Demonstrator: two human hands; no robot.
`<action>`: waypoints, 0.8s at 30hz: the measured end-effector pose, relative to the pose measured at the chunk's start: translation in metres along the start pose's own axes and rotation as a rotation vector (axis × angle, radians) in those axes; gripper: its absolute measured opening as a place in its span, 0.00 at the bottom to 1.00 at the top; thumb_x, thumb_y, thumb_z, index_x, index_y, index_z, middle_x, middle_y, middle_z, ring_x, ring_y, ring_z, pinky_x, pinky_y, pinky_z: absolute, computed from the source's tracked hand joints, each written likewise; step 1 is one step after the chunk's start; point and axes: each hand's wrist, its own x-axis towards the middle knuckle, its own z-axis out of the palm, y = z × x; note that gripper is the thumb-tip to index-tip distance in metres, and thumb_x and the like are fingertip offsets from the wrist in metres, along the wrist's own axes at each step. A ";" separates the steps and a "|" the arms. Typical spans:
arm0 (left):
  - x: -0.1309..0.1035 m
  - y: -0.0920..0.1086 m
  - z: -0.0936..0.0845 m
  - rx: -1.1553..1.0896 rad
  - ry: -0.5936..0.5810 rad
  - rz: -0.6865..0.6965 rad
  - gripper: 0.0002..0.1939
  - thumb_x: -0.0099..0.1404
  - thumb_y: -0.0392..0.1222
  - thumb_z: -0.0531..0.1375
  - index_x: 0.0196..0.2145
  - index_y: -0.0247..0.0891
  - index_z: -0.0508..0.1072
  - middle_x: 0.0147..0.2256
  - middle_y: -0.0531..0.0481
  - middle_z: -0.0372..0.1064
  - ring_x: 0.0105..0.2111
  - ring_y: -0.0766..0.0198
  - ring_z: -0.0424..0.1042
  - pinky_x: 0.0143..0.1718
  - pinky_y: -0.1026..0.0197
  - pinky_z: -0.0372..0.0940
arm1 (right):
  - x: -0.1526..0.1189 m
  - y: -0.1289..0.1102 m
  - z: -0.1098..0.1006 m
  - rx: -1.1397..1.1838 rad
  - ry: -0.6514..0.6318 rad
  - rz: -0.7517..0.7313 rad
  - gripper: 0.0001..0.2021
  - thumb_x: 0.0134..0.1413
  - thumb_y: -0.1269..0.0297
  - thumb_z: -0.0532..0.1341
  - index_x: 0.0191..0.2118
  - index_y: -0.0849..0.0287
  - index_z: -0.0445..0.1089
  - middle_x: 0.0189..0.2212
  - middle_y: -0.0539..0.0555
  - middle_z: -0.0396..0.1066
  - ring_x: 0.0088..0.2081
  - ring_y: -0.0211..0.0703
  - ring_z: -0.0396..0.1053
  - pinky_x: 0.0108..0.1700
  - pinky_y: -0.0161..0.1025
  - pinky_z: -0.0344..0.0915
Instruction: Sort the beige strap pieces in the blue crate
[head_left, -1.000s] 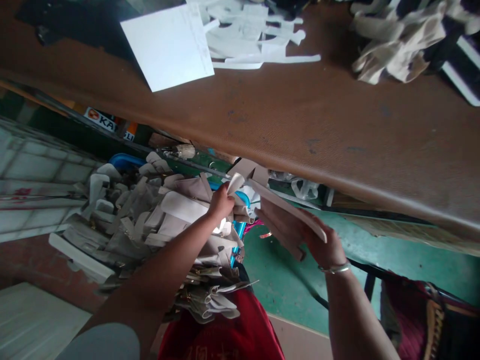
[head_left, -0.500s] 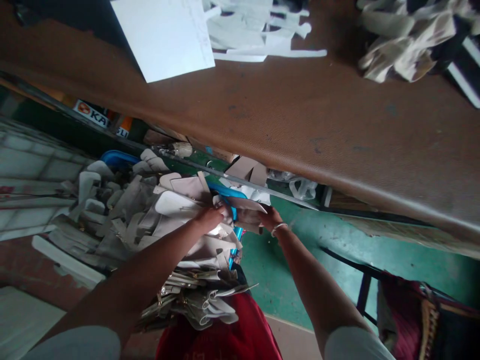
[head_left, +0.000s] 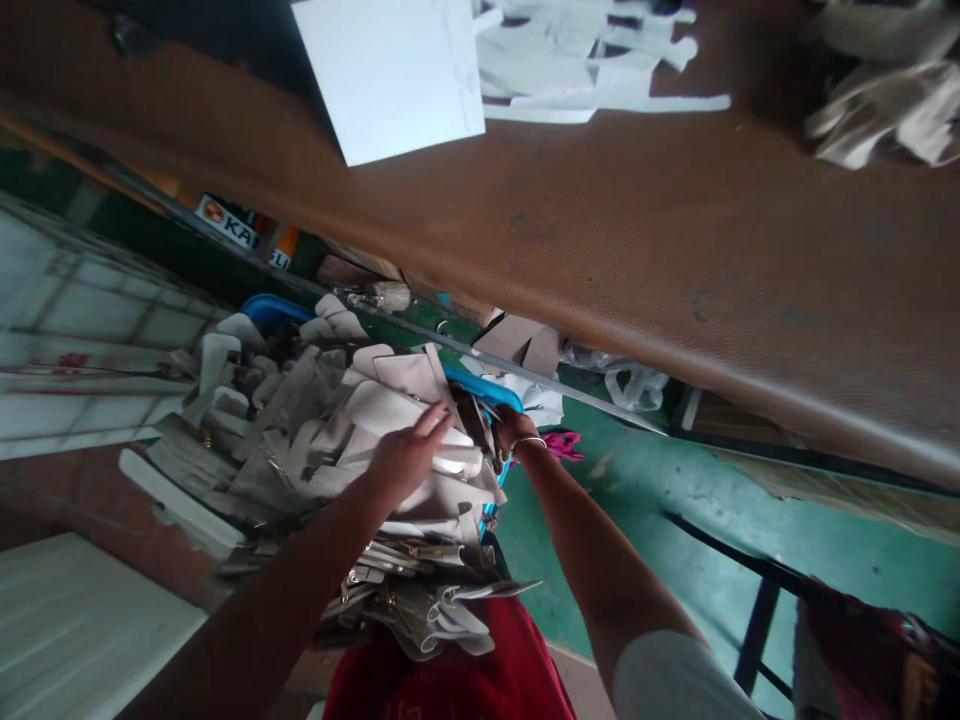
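A heap of pale beige and white cut leather pieces (head_left: 300, 440) fills a blue basket (head_left: 480, 388) beside my lap. My left hand (head_left: 409, 455) lies flat on top of the heap, fingers spread and pressing the pieces. My right hand (head_left: 504, 432), with a metal bangle at the wrist, reaches down into the heap by the basket's blue rim; its fingers are hidden among the pieces, so what they grip is unclear.
A long brown worktable (head_left: 615, 240) runs across the top, carrying a white sheet (head_left: 397, 75), white cut strips (head_left: 592, 70) and a blurred pile of pieces (head_left: 877, 100). Green floor (head_left: 675, 500) lies under the table. A red cloth (head_left: 450, 670) covers my lap.
One second ago my right hand held a long beige piece away from the heap. It has since moved left into the heap, and my left hand went from pinching a piece to lying open on top.
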 end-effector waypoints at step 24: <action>0.018 -0.111 -0.043 -0.293 0.139 -0.518 0.31 0.58 0.58 0.58 0.53 0.35 0.68 0.50 0.39 0.68 0.50 0.51 0.68 0.51 0.57 0.61 | -0.014 -0.071 0.028 0.633 0.098 -0.235 0.21 0.45 0.48 0.64 0.39 0.60 0.72 0.33 0.52 0.70 0.33 0.40 0.65 0.36 0.36 0.62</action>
